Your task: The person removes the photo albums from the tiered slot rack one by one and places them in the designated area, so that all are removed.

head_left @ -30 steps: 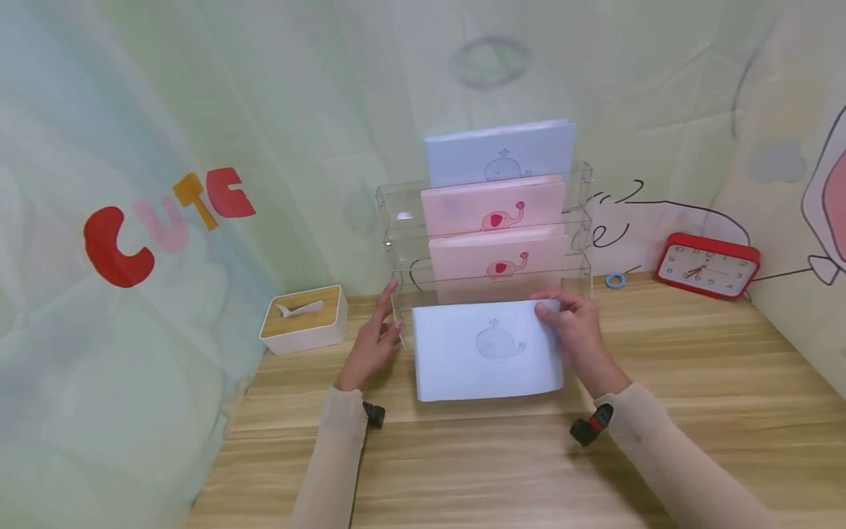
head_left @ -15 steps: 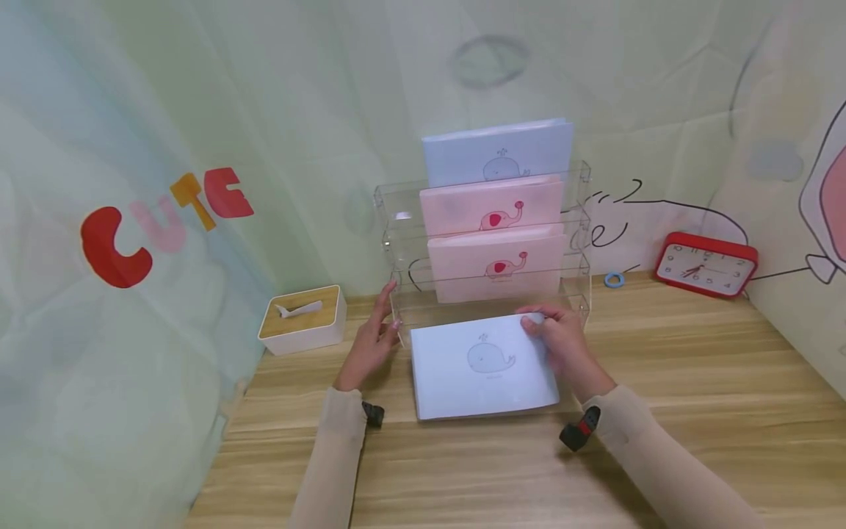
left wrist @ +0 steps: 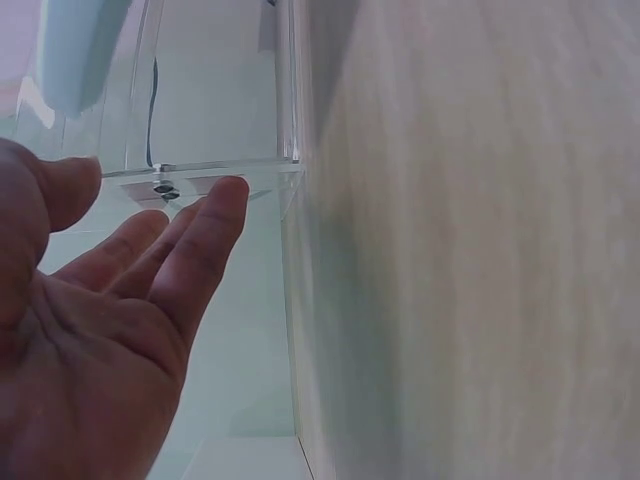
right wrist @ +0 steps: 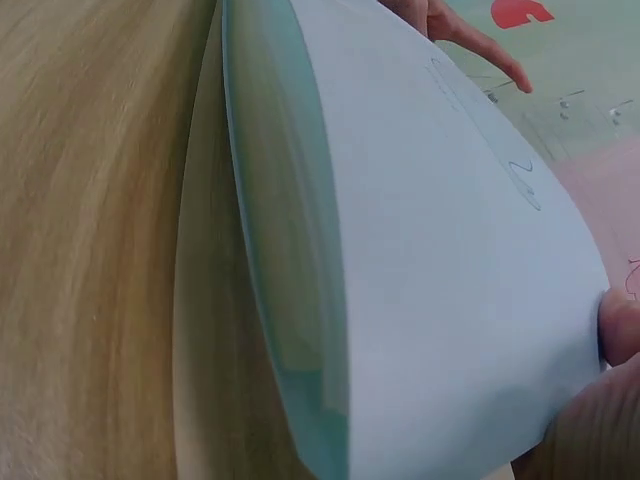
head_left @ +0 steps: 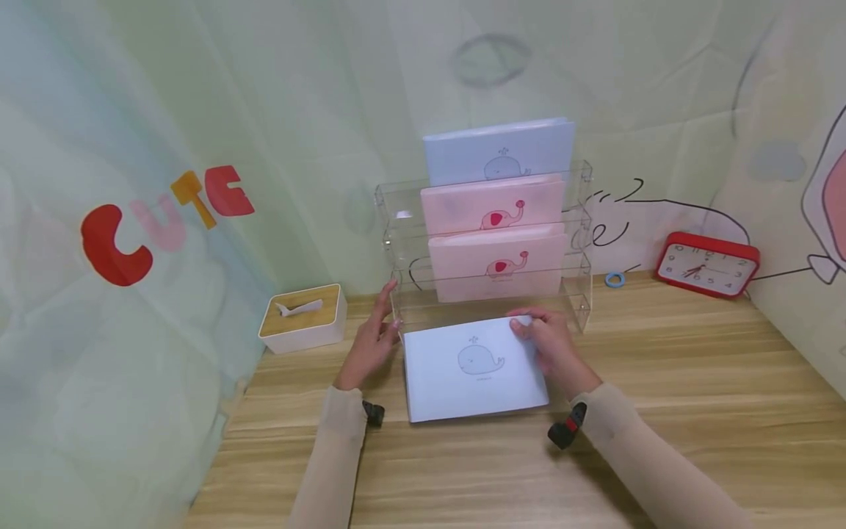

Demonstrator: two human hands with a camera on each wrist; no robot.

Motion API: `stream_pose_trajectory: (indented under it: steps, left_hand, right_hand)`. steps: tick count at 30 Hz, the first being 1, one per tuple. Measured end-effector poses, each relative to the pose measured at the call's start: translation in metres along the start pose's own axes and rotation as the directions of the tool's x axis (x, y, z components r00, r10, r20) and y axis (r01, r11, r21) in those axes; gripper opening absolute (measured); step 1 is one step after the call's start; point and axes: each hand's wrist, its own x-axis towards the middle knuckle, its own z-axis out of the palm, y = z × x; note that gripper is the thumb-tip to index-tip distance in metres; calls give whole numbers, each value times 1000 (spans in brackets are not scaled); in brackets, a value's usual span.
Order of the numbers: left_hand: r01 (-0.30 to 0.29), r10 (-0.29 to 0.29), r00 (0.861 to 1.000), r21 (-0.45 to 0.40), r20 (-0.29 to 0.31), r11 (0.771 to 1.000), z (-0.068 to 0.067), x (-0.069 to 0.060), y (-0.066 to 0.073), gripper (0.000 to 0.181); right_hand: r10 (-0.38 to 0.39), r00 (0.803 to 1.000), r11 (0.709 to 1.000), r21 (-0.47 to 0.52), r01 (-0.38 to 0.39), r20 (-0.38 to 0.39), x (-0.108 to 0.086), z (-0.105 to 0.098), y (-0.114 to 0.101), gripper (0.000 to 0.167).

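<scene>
A pale blue booklet with a whale drawing (head_left: pixel 472 382) is pinched at its upper right corner by the right hand (head_left: pixel 555 349); in the right wrist view the booklet (right wrist: pixel 450 260) bows and its edge gapes, the thumb (right wrist: pixel 620 325) on its face. The left hand (head_left: pixel 369 349) rests with extended fingers at the left side of a clear tiered rack (head_left: pixel 413 297). In the left wrist view, the left hand's (left wrist: pixel 120 320) fingertips are at the rack's side panel (left wrist: pixel 215 165). Two pink elephant booklets (head_left: pixel 463 268) and a blue whale booklet (head_left: pixel 456 158) stand in the rack.
A white tissue box with a wooden top (head_left: pixel 304 338) stands left of the rack. To the right are a small blue ring (head_left: pixel 615 280) and a red clock (head_left: pixel 709 264). Printed fabric (head_left: pixel 317 110) hangs behind the wooden table (head_left: pixel 463 477).
The right hand has brought the whale booklet down and to the left, from in front of the rack's lowest tier toward the table. The left hand has stayed at the rack's side.
</scene>
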Motion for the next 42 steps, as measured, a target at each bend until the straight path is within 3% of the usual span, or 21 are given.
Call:
stream_pose_trajectory:
  steps: [7, 17, 26, 34, 42]
  left_hand:
    - [2, -2, 1000, -15, -3, 1000, 1, 0, 2, 79]
    - [12, -12, 1000, -4, -14, 1000, 2, -1, 2, 79]
    - [9, -9, 1000, 6, -9, 1000, 2, -1, 3, 79]
    - [16, -16, 1000, 4, -17, 1000, 1, -3, 1, 78]
    - [-6, 6, 1000, 7, -14, 1000, 2, -1, 2, 78]
  right_hand:
    - [-32, 999, 996, -83, 33, 4, 0, 2, -1, 26]
    - [-111, 993, 962, -247, 118, 42, 7, 4, 3, 27]
    - [-186, 982, 940, -283, 190, 43, 7, 7, 6, 25]
    - [-287, 956, 902, -316, 293, 68, 9, 7, 15, 53]
    - [-325, 941, 865, -374, 335, 91, 12, 5, 18, 60]
